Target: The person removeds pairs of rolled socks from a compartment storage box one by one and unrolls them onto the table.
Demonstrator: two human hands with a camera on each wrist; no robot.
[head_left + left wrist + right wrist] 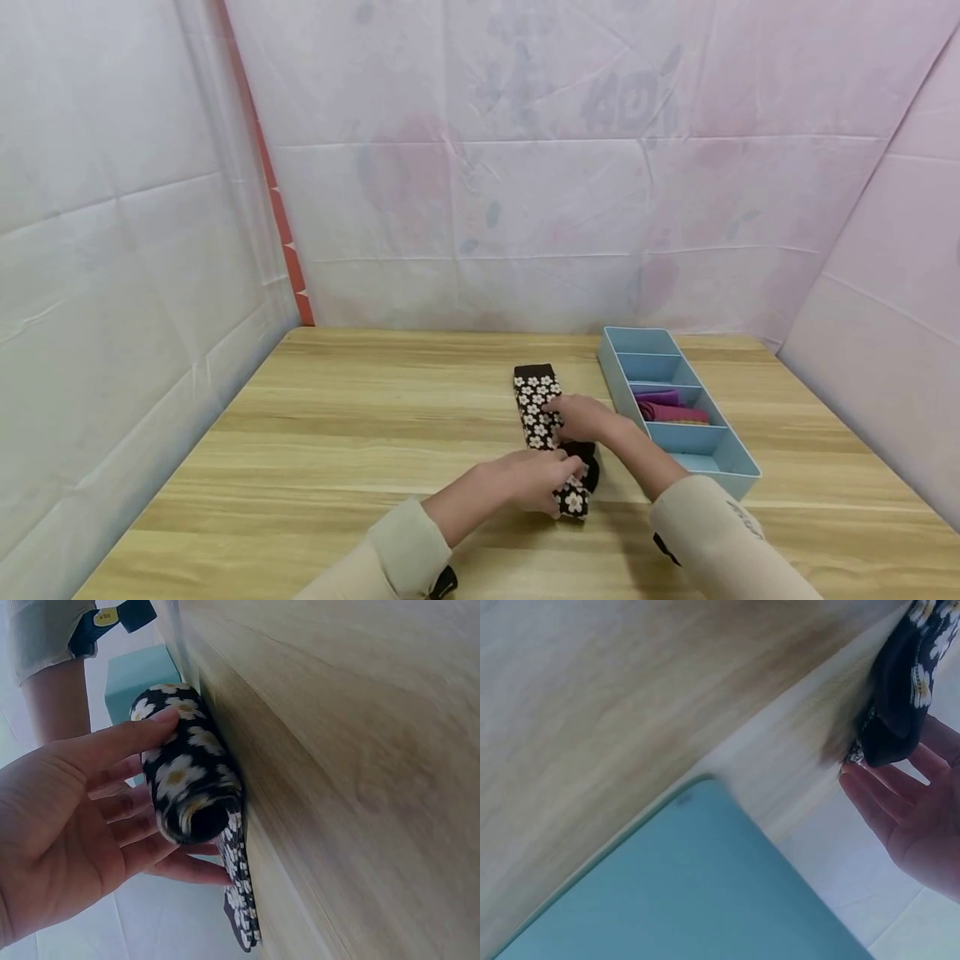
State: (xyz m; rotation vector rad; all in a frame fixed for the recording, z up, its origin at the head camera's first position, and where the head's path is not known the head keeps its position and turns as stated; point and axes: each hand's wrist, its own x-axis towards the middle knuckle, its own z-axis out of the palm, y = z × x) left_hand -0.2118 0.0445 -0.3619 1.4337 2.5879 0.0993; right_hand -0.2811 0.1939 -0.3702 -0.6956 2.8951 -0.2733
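Observation:
A pair of black socks with white daisies (536, 392) lies on the wooden table, flat at its far end and rolled up at the near end. My left hand (528, 482) holds the roll (196, 742), thumb on top and fingers behind it. My right hand (588, 418) is at the socks from the right, its fingers over the flat stretch just beyond the roll. In the right wrist view, a plain black part (891, 712) of the socks bulges out beside the fingers; the right thumb is mostly hidden there.
To the right stands a light blue divided box (613, 379). One compartment holds a purple rolled cloth (660, 397) and a magenta one (675, 414). Pale fabric sheets (480, 200) hang behind the table and along both sides.

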